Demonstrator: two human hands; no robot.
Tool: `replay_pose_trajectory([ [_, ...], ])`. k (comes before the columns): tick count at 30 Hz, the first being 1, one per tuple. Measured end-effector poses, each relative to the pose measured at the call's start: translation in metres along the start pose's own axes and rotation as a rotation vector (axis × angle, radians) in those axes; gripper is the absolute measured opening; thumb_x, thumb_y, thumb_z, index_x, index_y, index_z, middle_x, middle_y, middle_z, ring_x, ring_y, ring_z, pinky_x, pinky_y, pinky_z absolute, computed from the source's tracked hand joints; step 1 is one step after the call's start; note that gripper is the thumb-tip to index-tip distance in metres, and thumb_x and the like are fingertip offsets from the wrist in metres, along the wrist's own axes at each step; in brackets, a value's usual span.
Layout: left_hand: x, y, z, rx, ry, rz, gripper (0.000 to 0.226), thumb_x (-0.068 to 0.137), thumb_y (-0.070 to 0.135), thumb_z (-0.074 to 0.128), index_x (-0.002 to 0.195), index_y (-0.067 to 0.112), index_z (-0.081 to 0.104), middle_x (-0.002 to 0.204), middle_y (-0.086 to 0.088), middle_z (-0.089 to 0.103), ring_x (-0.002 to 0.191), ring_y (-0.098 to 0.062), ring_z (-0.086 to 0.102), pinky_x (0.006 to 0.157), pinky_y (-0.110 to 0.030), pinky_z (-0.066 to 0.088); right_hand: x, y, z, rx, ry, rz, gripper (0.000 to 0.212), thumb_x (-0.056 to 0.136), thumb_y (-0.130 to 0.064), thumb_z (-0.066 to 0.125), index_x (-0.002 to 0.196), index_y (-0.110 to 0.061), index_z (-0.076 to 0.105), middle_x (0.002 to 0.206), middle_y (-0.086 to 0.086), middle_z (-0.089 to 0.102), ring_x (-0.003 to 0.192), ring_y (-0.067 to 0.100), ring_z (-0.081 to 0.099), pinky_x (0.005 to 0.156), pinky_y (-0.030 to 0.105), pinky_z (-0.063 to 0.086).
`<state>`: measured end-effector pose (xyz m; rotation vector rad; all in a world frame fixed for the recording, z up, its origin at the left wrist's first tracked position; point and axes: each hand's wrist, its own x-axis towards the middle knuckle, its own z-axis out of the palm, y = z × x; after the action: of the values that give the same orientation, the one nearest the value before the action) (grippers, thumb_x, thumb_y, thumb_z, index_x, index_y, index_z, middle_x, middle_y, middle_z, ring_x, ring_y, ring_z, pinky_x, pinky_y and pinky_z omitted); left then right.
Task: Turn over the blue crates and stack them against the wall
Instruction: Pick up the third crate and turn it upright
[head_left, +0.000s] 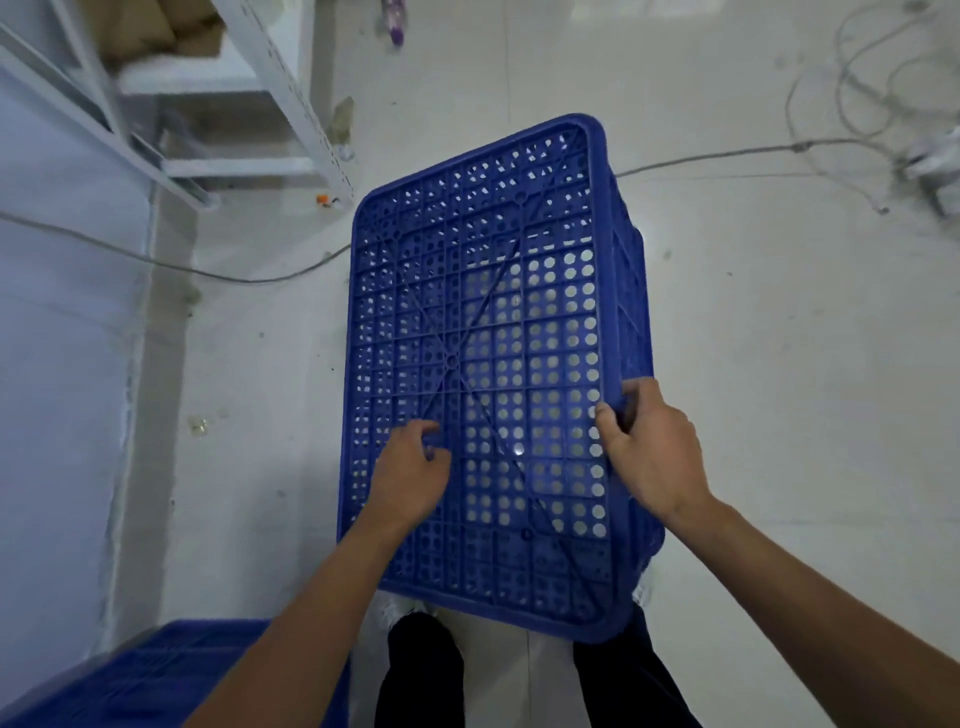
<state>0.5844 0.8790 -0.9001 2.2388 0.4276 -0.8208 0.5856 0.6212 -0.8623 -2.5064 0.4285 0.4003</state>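
A blue perforated plastic crate (483, 322) stands upside down in front of me, its holed bottom facing up. My right hand (649, 447) grips the crate's right edge, fingers curled over the rim. My left hand (410, 467) rests on the crate's upturned bottom near the left side, fingers bent and hooked at the holes. Part of another blue crate (171, 675) shows at the bottom left, close to the wall (57, 364). My legs are partly hidden behind the near end of the held crate.
A white metal shelf rack (208, 104) stands at the top left. A grey cable (218, 273) runs across the floor behind the crate. More tangled cables and a power strip (924, 166) lie at the top right. The floor is pale tile.
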Motion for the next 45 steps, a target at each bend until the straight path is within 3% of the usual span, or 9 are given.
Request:
replay_pose_trajectory([
  [3,-0.017,0.004,-0.014,-0.106,0.068,0.053,0.03,0.1,0.021,0.052,0.129,0.019,0.057,0.133,0.0,0.056,0.107,-0.011,0.057,0.092,-0.033,0.052,-0.012,-0.035,0.011,0.057,-0.002,-0.027,0.027,0.097,-0.039,0.054,0.111,-0.017,0.049,0.068,-0.004,0.056,0.059,0.01,0.054,0.05,0.03,0.042],
  [7,-0.039,0.011,-0.037,-0.258,0.153,0.129,0.013,0.099,0.032,0.055,0.106,0.029,0.066,0.102,0.017,0.066,0.089,0.006,0.061,0.08,-0.019,0.049,-0.025,-0.085,0.028,0.154,-0.016,-0.102,0.021,0.101,-0.035,0.048,0.112,-0.018,0.051,0.066,-0.003,0.057,0.057,0.012,0.057,0.054,0.034,0.045],
  [12,-0.058,0.005,-0.061,-0.294,0.171,0.273,0.022,0.09,0.049,0.062,0.099,0.03,0.065,0.092,0.013,0.066,0.082,-0.001,0.062,0.073,-0.02,0.053,-0.031,-0.137,0.057,0.199,-0.113,-0.208,0.026,0.103,-0.032,0.04,0.121,-0.021,0.055,0.069,-0.006,0.064,0.056,0.011,0.057,0.054,0.036,0.048],
  [18,-0.046,-0.049,-0.097,-0.137,0.407,0.145,0.035,0.084,0.047,0.07,0.106,0.027,0.051,0.085,0.018,0.053,0.075,-0.004,0.054,0.065,-0.019,0.04,-0.037,-0.169,0.09,0.151,-0.172,-0.263,0.035,0.102,-0.032,0.041,0.135,-0.026,0.052,0.082,-0.006,0.072,0.064,0.011,0.064,0.063,0.04,0.056],
  [27,0.006,-0.156,-0.157,-0.065,0.527,-0.145,0.025,0.1,0.032,0.053,0.106,0.007,0.054,0.095,-0.008,0.062,0.084,-0.027,0.061,0.073,-0.037,0.049,-0.039,-0.144,0.126,0.126,-0.164,-0.131,0.043,0.098,-0.016,0.05,0.14,-0.014,0.042,0.128,0.001,0.056,0.098,0.016,0.058,0.083,0.028,0.045],
  [35,0.009,-0.184,-0.149,-0.052,0.465,-0.205,0.022,0.101,0.028,0.049,0.105,0.006,0.053,0.091,-0.007,0.06,0.079,-0.023,0.057,0.067,-0.034,0.043,-0.035,-0.145,0.141,0.089,0.087,-0.017,0.052,0.091,-0.025,0.063,0.138,-0.012,0.042,0.131,0.005,0.046,0.11,0.02,0.054,0.085,0.037,0.051],
  [38,0.006,-0.183,-0.14,-0.046,0.489,-0.193,0.016,0.102,0.024,0.047,0.101,0.008,0.052,0.09,-0.008,0.06,0.075,-0.021,0.055,0.064,-0.033,0.04,-0.026,-0.135,0.138,0.204,-0.036,0.231,0.055,0.091,-0.03,0.064,0.139,-0.012,0.041,0.13,0.006,0.053,0.107,0.023,0.058,0.088,0.04,0.051],
  [41,0.005,-0.179,-0.134,-0.04,0.507,-0.175,0.011,0.102,0.02,0.045,0.099,0.01,0.051,0.095,-0.01,0.059,0.077,-0.022,0.056,0.065,-0.034,0.041,-0.024,-0.128,0.127,0.51,-0.32,0.469,0.026,0.097,-0.035,0.057,0.116,-0.016,0.055,0.102,-0.002,0.064,0.085,0.013,0.061,0.074,0.029,0.049],
  [45,0.001,-0.172,-0.126,-0.022,0.496,-0.157,0.011,0.102,0.015,0.044,0.104,0.009,0.052,0.096,-0.008,0.059,0.079,-0.021,0.055,0.067,-0.034,0.041,-0.023,-0.112,0.124,0.667,-0.357,0.548,0.021,0.101,-0.036,0.049,0.092,-0.021,0.06,0.094,-0.003,0.066,0.084,0.012,0.06,0.084,0.033,0.045],
])
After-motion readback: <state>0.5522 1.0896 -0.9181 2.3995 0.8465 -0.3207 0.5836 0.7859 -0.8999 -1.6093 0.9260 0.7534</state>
